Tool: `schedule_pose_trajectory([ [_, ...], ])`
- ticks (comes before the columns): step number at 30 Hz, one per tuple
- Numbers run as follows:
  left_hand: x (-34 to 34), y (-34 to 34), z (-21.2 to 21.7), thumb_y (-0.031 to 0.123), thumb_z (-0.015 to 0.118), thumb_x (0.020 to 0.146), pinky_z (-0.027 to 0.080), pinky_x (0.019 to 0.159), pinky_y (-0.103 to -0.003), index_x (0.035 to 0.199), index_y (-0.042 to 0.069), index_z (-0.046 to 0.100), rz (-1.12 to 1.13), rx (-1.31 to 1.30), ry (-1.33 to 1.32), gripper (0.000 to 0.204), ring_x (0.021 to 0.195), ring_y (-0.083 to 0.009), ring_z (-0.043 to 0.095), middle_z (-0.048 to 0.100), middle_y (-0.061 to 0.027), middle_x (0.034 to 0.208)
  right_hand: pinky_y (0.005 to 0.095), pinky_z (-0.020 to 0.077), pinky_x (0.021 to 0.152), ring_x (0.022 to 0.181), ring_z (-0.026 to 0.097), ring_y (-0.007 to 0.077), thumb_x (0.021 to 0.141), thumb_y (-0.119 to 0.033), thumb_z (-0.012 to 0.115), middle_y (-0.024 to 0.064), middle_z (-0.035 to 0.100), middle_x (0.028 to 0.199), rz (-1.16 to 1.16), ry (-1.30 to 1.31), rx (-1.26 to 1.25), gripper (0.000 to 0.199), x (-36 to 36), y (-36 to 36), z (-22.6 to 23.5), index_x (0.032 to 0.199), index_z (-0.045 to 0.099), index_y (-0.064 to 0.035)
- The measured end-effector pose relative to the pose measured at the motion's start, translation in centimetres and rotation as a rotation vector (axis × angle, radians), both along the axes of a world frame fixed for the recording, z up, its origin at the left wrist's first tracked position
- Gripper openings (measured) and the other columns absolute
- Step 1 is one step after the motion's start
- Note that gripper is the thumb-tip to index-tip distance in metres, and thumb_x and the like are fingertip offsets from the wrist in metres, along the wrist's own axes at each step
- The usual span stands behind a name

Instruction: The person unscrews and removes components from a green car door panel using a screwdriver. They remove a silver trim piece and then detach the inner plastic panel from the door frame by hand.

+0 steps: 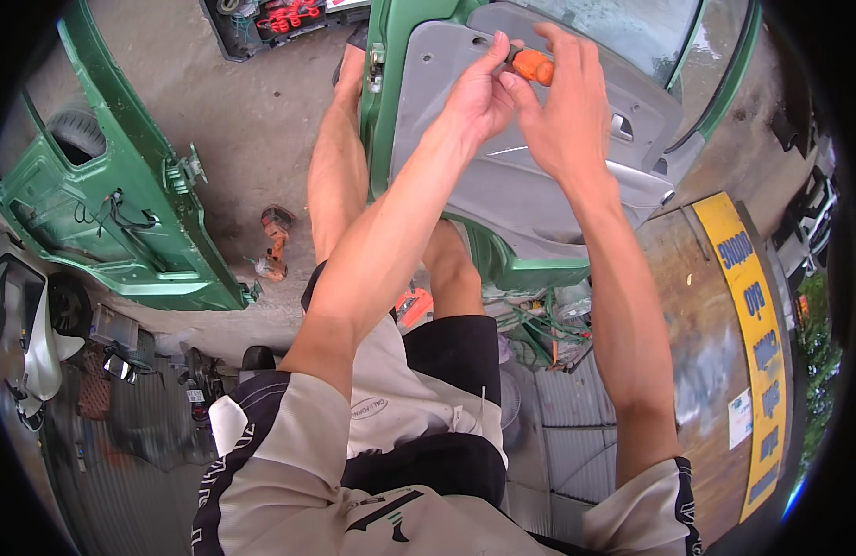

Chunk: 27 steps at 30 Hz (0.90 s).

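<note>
An orange-and-black hand tool [534, 67], with a stubby handle like a screwdriver's, sits between my hands over the top of a grey door panel [484, 190]. My left hand [482, 100] is closed at its dark end, thumb pointing up; its other fingers are mostly hidden. Around the orange end, my right hand [569, 111] curves its thumb and fingers. The tool's tip is out of sight. The panel lies on a green vehicle door [530, 272] with a window at its upper right, and the door leans close to my legs.
At left stands another green door [136, 246], stripped, with loose wires. An orange cordless drill [274, 243] lies on the concrete by my leg. Beyond is a black tray [233, 37] with red tools. A yellow lettered sign board [748, 324] is at right, with a green hose [530, 334] below the door.
</note>
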<state>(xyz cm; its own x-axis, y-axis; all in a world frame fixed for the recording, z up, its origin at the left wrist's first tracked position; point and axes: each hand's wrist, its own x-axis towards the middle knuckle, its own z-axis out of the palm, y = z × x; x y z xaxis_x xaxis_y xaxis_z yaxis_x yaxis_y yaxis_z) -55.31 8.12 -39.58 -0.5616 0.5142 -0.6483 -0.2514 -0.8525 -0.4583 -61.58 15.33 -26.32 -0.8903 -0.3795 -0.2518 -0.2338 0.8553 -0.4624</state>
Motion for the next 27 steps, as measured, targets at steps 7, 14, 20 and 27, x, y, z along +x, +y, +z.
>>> schedule_pose_trajectory([
  [7,-0.6,0.5,2.0,0.031,0.072,0.097,0.053,0.099,-0.039,0.12,0.003,0.057,0.116,-0.058,0.035,0.04,0.109,-0.0234,0.064,0.069,-0.0174,0.118,0.0506,0.0544,0.079,0.1,0.067,0.0404,0.094,-0.019,0.068,0.0167,0.062,0.113,-0.309,-0.363,0.262,0.026,-0.2,0.2,0.8,0.117,0.057,-0.0116],
  [14,0.2,0.9,1.0,0.025,0.067,0.1,0.053,0.101,-0.038,0.12,0.002,0.056,0.042,0.034,0.085,0.032,0.108,-0.0227,0.064,0.067,-0.014,0.113,0.0479,0.0542,0.076,0.096,0.067,0.0344,0.089,-0.027,0.076,0.0138,0.062,0.112,-0.015,-0.132,0.125,0.036,-0.1,0.3,1.4,0.112,0.056,-0.0073],
  [20,0.0,1.5,2.4,0.036,0.067,0.1,0.053,0.098,-0.036,0.118,0.004,0.058,0.102,-0.103,0.075,0.038,0.105,-0.0207,0.064,0.066,-0.0109,0.108,0.048,0.0522,0.074,0.093,0.066,0.0343,0.086,-0.023,0.077,0.0143,0.061,0.111,-0.331,-0.282,0.284,0.036,-0.3,0.9,0.3,0.107,0.054,-0.0048],
  [27,-0.3,1.6,2.5,0.033,0.072,0.097,0.056,0.093,-0.038,0.124,0.003,0.054,-0.007,-0.007,0.078,0.044,0.101,-0.0209,0.063,0.064,-0.0077,0.107,0.0471,0.0534,0.072,0.088,0.066,0.0387,0.079,-0.018,0.082,0.0173,0.058,0.107,0.199,0.026,0.005,0.041,1.4,2.9,-1.2,0.106,0.055,-0.0035],
])
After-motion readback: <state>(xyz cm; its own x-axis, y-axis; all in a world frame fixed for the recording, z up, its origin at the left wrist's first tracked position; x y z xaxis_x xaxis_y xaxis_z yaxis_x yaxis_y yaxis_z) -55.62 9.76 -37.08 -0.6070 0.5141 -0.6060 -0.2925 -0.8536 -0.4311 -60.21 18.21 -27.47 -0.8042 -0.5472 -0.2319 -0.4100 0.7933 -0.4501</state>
